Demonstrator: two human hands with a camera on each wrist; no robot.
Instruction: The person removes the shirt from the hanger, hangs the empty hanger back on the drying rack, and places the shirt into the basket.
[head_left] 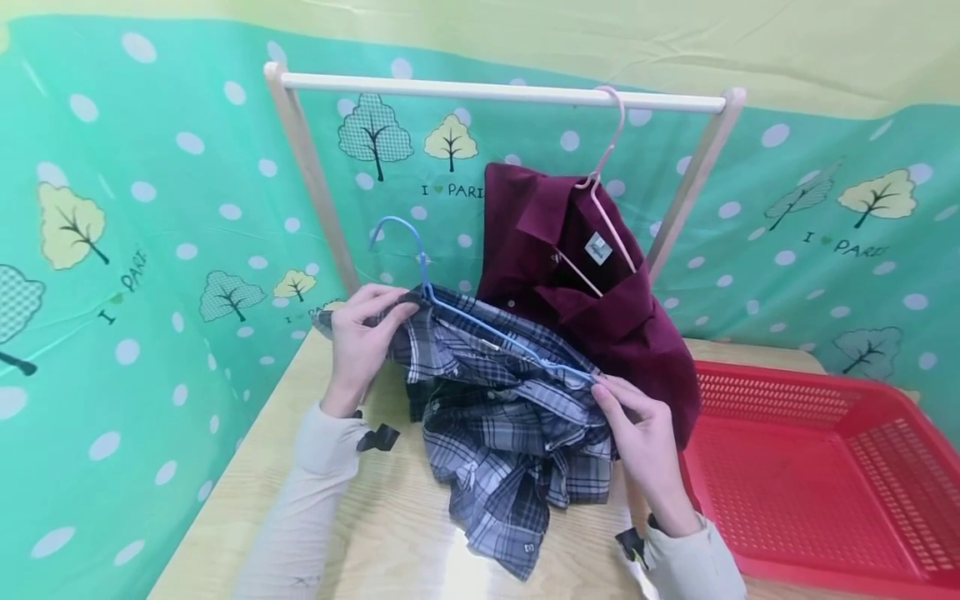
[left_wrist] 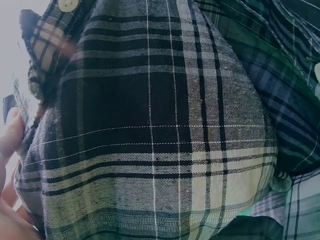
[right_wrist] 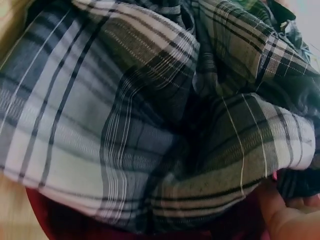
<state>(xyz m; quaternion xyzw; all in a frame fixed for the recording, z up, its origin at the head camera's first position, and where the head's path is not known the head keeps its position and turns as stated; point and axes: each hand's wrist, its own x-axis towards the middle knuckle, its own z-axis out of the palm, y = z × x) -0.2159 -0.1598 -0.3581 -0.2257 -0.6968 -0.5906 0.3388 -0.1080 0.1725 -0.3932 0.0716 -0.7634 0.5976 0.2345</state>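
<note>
A grey and navy plaid shirt hangs bunched between both hands, its lower part over the table. A blue hanger lies along the shirt's collar opening, its hook standing up on the left. My left hand pinches the shirt's fabric just left of the hook, thumb against fingers. At the hanger's right end, my right hand pinches the hanger and shirt together. Plaid cloth fills most of the left wrist view, with the left fingers at its edge. In the right wrist view, the right hand shows beside the cloth.
Behind the plaid shirt, a maroon shirt hangs on a pink hanger from the white rail of a wooden-legged rack. A red plastic basket stands on the wooden table at right. A patterned green curtain encloses the back and left.
</note>
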